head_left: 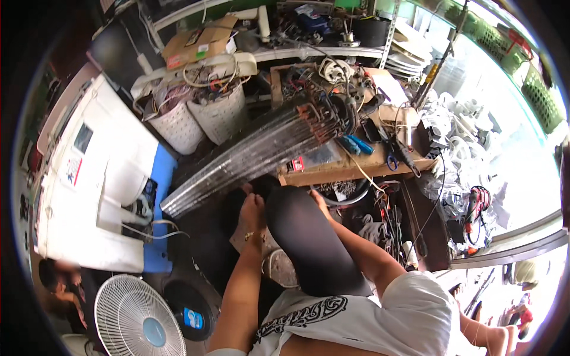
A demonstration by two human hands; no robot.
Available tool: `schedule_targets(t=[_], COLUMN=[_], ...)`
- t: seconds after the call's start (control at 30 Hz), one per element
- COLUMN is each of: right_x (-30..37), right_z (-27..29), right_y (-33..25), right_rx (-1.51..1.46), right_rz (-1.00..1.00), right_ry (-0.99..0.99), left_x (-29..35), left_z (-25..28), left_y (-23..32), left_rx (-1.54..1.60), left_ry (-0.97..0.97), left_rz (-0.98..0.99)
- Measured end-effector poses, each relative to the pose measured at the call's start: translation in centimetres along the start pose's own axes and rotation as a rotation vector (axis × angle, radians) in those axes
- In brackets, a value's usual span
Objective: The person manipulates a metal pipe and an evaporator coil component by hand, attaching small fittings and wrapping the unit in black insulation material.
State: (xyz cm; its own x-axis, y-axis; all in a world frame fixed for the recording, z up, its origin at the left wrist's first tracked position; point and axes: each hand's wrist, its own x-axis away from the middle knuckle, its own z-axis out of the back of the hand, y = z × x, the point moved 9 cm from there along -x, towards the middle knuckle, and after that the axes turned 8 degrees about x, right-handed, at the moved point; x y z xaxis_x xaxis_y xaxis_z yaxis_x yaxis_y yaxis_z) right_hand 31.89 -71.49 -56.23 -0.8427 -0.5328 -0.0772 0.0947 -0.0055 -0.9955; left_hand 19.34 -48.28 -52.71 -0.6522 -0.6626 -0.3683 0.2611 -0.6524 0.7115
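A long finned metal coil (255, 155) with copper pipe bends at its far right end slants across the middle, resting partly on the wooden workbench (338, 170). My left hand (253, 211) is just below the coil, beside my raised dark-clad knee (300, 228). Its fingers are curled, and whatever may be in them is hidden. On the other side of the knee, close to the bench's front edge, is my right hand (319, 200). The knee covers part of it, so its fingers cannot be made out. Whether either hand touches the coil does not show.
Blue-handled pliers (356, 145), blue-handled scissors (392, 161) and cables lie on the bench. White perforated baskets (178, 127) of wires stand behind the coil. A white appliance panel (95, 178) and a fan (140, 317) are at left. Another person (59, 285) is at the lower left.
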Motion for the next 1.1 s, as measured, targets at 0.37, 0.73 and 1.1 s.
schedule_targets(t=[0.37,0.73,1.1], right_x=[-20.1,-30.8,-16.0], right_z=[32.6,29.7,33.6], right_y=[-16.2,-11.7,-24.1], right_rx=[1.016,1.658,0.283], right_rz=[0.201,-0.143,0.506], right_ry=[0.755,0.390,1.009], left_x=[6.9,6.8,4.9], left_z=[-2.4,-3.6,2.5], left_y=[2.7,3.1,11.6], left_rx=[0.776,0.738,0.725], left_ry=[-0.266,-0.292,-0.106], left_rz=[0.399,0.479,0.139])
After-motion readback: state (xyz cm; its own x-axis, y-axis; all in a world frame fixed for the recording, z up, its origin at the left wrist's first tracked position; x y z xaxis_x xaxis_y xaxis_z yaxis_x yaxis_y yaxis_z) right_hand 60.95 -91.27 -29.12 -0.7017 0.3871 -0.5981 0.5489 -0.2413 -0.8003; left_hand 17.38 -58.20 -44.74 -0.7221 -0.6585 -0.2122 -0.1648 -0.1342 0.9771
